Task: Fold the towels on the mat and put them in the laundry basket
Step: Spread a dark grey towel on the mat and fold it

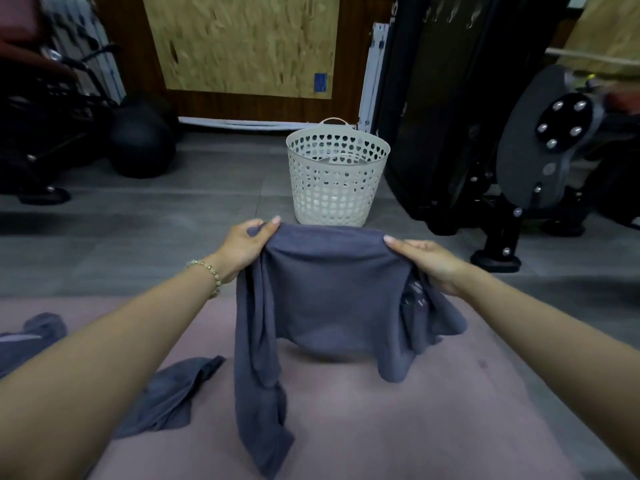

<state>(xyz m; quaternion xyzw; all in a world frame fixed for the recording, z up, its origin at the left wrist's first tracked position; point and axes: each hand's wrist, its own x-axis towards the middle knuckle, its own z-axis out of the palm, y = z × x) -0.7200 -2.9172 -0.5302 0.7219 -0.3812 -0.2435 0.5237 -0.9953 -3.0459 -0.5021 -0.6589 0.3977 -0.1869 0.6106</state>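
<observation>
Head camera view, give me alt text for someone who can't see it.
A person's left hand and right hand hold a grey towel up by its top edge over a pink mat, its ends hanging down. A white laundry basket stands on the floor beyond, and more grey towels lie crumpled at left.

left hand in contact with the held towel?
Touching. The head view shows the left hand gripping the towel at its top corner, fingers curled over the cloth's edge.
</observation>
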